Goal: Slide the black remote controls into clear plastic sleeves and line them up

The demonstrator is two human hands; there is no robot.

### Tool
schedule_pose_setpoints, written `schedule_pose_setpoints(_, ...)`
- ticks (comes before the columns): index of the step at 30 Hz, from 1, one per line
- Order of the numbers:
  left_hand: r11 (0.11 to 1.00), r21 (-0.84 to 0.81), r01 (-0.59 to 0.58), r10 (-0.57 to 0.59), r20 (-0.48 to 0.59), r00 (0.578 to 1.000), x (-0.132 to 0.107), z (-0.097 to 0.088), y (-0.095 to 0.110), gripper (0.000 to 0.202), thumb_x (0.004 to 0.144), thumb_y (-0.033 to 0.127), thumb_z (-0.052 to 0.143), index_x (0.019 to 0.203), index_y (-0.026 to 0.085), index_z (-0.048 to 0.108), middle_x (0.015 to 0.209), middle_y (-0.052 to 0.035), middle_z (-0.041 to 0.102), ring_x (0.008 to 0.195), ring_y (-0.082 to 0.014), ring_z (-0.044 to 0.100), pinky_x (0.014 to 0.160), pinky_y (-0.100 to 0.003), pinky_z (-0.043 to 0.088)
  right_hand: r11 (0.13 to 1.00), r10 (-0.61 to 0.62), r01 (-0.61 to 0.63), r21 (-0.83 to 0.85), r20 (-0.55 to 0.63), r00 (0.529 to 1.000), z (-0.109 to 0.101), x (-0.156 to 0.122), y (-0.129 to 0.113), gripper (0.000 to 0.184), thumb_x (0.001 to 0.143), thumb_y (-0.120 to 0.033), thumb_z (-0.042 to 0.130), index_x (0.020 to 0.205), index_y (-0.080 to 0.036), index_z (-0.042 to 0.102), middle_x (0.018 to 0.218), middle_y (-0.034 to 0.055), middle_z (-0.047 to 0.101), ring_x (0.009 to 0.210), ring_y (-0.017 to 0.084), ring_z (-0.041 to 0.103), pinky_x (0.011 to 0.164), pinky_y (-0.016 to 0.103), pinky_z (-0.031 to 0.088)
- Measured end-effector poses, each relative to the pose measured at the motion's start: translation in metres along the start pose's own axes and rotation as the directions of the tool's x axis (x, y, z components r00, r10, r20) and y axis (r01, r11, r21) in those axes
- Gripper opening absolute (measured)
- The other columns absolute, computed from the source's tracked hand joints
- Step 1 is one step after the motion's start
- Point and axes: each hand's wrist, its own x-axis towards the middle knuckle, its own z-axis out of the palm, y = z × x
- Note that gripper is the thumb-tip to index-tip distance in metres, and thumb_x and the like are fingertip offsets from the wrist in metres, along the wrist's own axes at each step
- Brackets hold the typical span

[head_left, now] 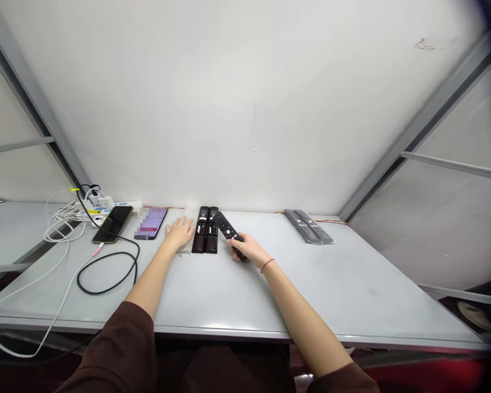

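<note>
In my right hand [247, 248] is a black remote control [228, 231], held by its lower end with the buttons facing up and its far end slanting left. Two more remotes lie face down side by side, a left one [200, 232] and a right one [211, 232], their battery compartments uncovered. The held remote's tip reaches over or beside the right one's upper edge; I cannot tell if they touch. My left hand [180, 233] rests with spread fingers just left of the pair, on or beside a clear plastic bag [186, 248].
Two remotes in clear plastic sleeves [309, 226] lie toward the right. On the left are a black phone [113, 224], a phone with a purple screen [152, 222], a power strip [102, 204] and looped cables [106, 292]. A white wall [249, 109] stands behind the table [229, 305].
</note>
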Motion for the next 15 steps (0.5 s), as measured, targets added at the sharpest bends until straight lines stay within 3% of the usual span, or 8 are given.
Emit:
schedule_pose_setpoints(8,1.000,-0.005,0.022,-0.022,0.000,1.000,-0.002,0.003,0.000,0.048,0.093,0.036,0.024,0.136,0.025,0.042,0.150,-0.0084,0.027,0.138,-0.0322,0.018,0.104,-0.065,0.016,1.000,0.012,-0.012,0.011,-0.006,1.000,-0.001,0.002,0.001,0.014,0.078,-0.025,0.061,0.079,-0.017,0.049,0.057,-0.0004,0.057,0.043,0.010,0.052,0.039,0.021,0.043)
schedule_pose_setpoints(10,1.000,-0.010,0.009,-0.010,-0.110,0.994,-0.004,0.000,0.002,0.046,0.092,0.034,0.028,0.134,0.022,0.046,0.151,-0.0086,0.026,0.140,-0.0355,0.009,0.105,-0.065,0.011,1.000,0.004,-0.003,0.024,-0.016,1.000,0.000,0.000,0.000,0.018,0.080,-0.031,0.060,0.077,-0.017,0.050,0.057,0.0005,0.057,0.043,0.010,0.052,0.039,0.021,0.043)
schedule_pose_setpoints(12,0.995,-0.059,-0.079,0.058,-0.297,0.953,-0.006,-0.006,0.009,0.045,0.091,0.030,0.032,0.131,0.017,0.049,0.149,-0.0101,0.030,0.140,-0.0353,0.003,0.109,-0.062,0.006,0.999,-0.007,0.008,0.041,-0.025,1.000,0.002,-0.001,-0.002,0.025,0.083,-0.041,0.056,0.077,-0.017,0.050,0.059,0.0019,0.059,0.043,0.011,0.053,0.039,0.021,0.043)
schedule_pose_setpoints(14,0.941,-0.262,-0.214,0.088,-0.419,0.904,-0.010,-0.013,0.023,0.043,0.091,0.028,0.035,0.129,0.014,0.049,0.145,-0.0114,0.036,0.140,-0.0305,0.008,0.113,-0.053,0.008,0.993,-0.015,0.014,0.119,0.003,1.000,0.006,-0.003,-0.004,0.031,0.086,-0.047,0.048,0.078,-0.017,0.051,0.062,0.0033,0.060,0.043,0.011,0.053,0.041,0.022,0.044)
schedule_pose_setpoints(15,0.867,-0.428,-0.254,0.066,-0.406,0.911,-0.012,-0.015,0.032,0.042,0.091,0.028,0.036,0.129,0.014,0.049,0.142,-0.0116,0.040,0.139,-0.0274,0.015,0.113,-0.048,0.013,0.982,-0.019,0.012,0.187,0.037,0.999,0.008,-0.004,-0.005,0.033,0.088,-0.048,0.044,0.080,-0.017,0.052,0.063,0.0038,0.061,0.044,0.012,0.053,0.042,0.023,0.044)
